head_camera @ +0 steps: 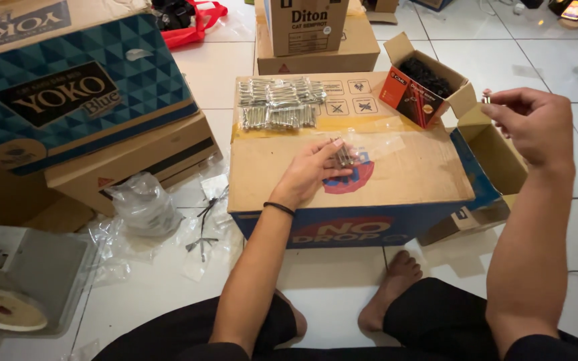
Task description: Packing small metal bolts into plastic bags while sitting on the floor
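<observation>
We count two hands, left (316, 167) and right (530, 124), over the big cardboard box (289, 180), one small orange box (416, 90) on it, plus two bagged-screw piles (279, 103).

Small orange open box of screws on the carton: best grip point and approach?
Grip the orange box across its two long side walls, coming from above. Its flaps stand open and dark screws fill it, so keep it upright; the right hand is nearest.

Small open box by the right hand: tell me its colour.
Orange box, black inside; head view.
</observation>
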